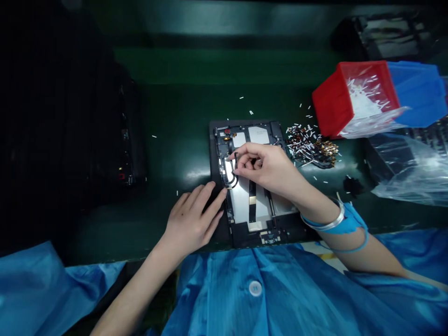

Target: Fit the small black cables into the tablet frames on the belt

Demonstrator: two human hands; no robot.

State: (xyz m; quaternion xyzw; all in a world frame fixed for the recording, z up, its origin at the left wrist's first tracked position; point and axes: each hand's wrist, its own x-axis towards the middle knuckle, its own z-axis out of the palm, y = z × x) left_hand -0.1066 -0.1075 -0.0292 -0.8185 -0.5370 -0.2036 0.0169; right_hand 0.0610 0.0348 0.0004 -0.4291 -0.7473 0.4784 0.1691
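An opened tablet [241,200] with its inner boards and pale battery panels showing lies on a dark pad [214,154] at the bench's edge. My right hand [264,165] reaches over it from the right, thumb and fingers pinched on a thin black cable [235,179] that curves in a loop over the tablet's left side. My left hand [198,214] rests at the tablet's left edge with fingers spread. Its index fingertip is close to the bottom of the cable loop; whether it touches the cable I cannot tell. A black flat ribbon [252,200] runs down the tablet's middle.
Right of the tablet lies a heap of small parts with coppery ends [311,147], white slips scattered around. Behind it stand a red bin [331,102] holding white slips and a blue bin [416,93]. Clear plastic bags [413,172] lie far right. Dark stacked units [122,130] stand left.
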